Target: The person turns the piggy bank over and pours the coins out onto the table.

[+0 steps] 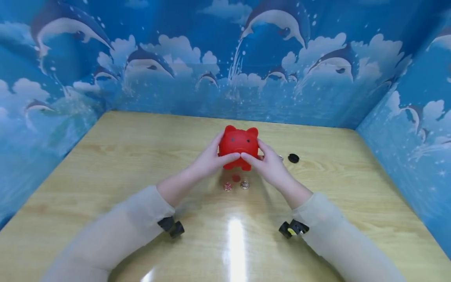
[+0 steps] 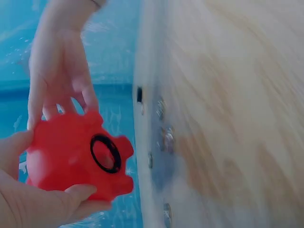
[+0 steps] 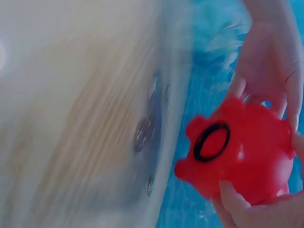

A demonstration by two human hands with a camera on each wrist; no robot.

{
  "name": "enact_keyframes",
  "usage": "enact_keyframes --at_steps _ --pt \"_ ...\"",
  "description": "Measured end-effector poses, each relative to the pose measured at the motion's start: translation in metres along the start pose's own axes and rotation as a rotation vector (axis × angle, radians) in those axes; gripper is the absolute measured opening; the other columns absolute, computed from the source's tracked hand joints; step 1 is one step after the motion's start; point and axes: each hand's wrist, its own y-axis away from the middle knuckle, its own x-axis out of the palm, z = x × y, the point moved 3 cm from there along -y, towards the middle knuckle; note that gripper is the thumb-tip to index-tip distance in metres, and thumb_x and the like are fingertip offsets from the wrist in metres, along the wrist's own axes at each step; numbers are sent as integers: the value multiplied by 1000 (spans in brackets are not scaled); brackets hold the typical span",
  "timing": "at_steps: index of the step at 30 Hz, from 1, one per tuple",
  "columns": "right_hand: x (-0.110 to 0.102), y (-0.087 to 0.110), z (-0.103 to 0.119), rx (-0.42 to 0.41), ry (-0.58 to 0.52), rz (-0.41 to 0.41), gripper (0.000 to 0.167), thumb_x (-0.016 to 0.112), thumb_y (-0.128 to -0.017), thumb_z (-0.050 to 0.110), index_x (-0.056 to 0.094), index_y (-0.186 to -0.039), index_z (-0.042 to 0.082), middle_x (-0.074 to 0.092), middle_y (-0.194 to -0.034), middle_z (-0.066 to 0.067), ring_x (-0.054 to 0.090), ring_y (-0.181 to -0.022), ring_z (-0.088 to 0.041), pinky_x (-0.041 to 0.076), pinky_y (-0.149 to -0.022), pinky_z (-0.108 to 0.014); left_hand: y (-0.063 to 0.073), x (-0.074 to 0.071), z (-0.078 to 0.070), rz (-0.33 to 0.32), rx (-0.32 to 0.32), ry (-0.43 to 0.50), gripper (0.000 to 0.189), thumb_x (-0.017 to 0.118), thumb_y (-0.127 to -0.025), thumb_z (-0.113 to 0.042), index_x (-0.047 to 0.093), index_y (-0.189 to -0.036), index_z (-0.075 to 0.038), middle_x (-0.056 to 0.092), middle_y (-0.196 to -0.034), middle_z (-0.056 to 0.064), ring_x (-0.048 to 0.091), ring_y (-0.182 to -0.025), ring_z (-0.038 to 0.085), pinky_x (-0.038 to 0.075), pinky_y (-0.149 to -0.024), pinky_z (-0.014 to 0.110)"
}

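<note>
A red piggy bank (image 1: 239,141) is held up over the table between my two hands, its snout and eyes facing me. My left hand (image 1: 208,159) grips its left side, and my right hand (image 1: 270,164) grips the other, with the thumbs almost meeting below the snout. Both wrist views show its underside, where a black ring (image 2: 105,153) surrounds the round belly opening. Below it on the wood lie a pinkish coin (image 1: 228,187) and a silvery coin (image 1: 244,185). A blurred reddish disc (image 1: 236,178) appears just behind them.
To the right of my right hand, a black round plug (image 1: 293,158) lies on the wooden table (image 1: 352,188). A partly hidden silvery coin (image 1: 281,158) shows beside that hand. Dolphin-print curtains (image 1: 225,94) enclose the back and sides.
</note>
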Motion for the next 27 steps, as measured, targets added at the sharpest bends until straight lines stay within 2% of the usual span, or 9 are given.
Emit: enact_keyframes --at_steps 2,5,11,12,14,18,21,23,27 --pt "2 -2 -7 31 -1 22 83 63 -85 47 18 -150 19 24 -151 -3 45 -123 -32 48 -89 -42 0 1 5 1 -31 -15 86 71 -83 -29 15 -149 -26 37 -139 0 41 -121 24 52 -83 38" --pt "1 0 -9 13 27 -7 86 63 -84 50 16 -150 21 22 -151 -3 43 -124 -32 50 -86 -42 1 2 6 -13 -4 15 85 72 -82 -28 17 -148 -27 37 -139 -1 42 -120 24 52 -82 38" --pt "-6 7 5 -266 83 -160 89 70 -82 41 15 -150 27 34 -145 -1 43 -121 -24 48 -88 -41 8 0 -8 -59 262 42 86 74 -81 -18 21 -148 -29 29 -146 -4 36 -128 22 47 -91 38" --pt "-6 7 6 -284 85 -164 89 70 -81 41 14 -150 28 33 -145 0 43 -122 -23 48 -89 -41 8 0 -9 -59 280 40 86 74 -81 -17 21 -148 -28 28 -146 -5 37 -127 22 47 -90 38" --pt "-7 4 3 -265 60 -122 90 70 -82 41 13 -150 29 29 -148 0 42 -124 -26 48 -89 -41 7 0 -6 -46 253 29 86 74 -81 -17 21 -148 -28 31 -145 -4 40 -124 23 48 -89 38" --pt "-3 -1 -10 -47 -8 30 90 69 -80 46 13 -149 32 28 -149 0 47 -122 -32 51 -84 -40 3 1 7 12 57 9 87 75 -80 -22 21 -148 -29 36 -140 -4 43 -120 22 53 -80 37" --pt "-2 -1 -13 -16 2 43 92 69 -80 46 12 -150 31 27 -149 -1 50 -119 -32 51 -83 -39 3 0 8 24 46 -28 89 75 -79 -22 20 -148 -29 35 -141 -4 40 -122 23 53 -80 36" --pt "-3 2 -9 -76 11 2 90 69 -81 43 13 -150 30 28 -149 0 52 -116 -30 51 -83 -39 4 -2 2 11 99 -53 89 76 -78 -22 21 -148 -29 35 -141 -4 40 -122 22 53 -80 36" --pt "-6 12 9 -369 66 -155 89 72 -82 23 15 -150 22 22 -150 -4 46 -121 -27 48 -89 -41 12 -5 -18 -51 375 -199 91 77 -77 -16 23 -149 -24 24 -149 0 35 -128 22 49 -88 36"
